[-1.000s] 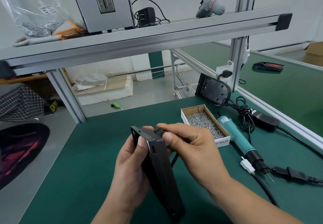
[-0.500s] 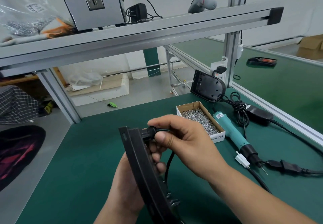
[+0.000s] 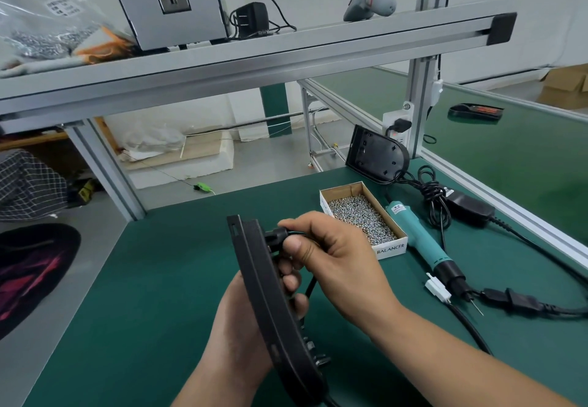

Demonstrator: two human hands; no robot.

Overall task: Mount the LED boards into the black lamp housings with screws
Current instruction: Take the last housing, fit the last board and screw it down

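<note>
Housing turned edge-on since a second ago; no screwing yet.
Left hand (image 3: pixel 241 320) grips curved black plastic lamp housing (image 3: pixel 273 305) at lower centre; right hand (image 3: pixel 337 257) pinches its black cable fitting (image 3: pixel 276 235).

A green workbench mat (image 3: pixel 152 279) fills the lower frame, carrying a cardboard box of screws (image 3: pixel 362 216) at center right, a teal electric screwdriver (image 3: pixel 420 241) just beside it, and a black lamp housing (image 3: pixel 377 154) behind.
</note>
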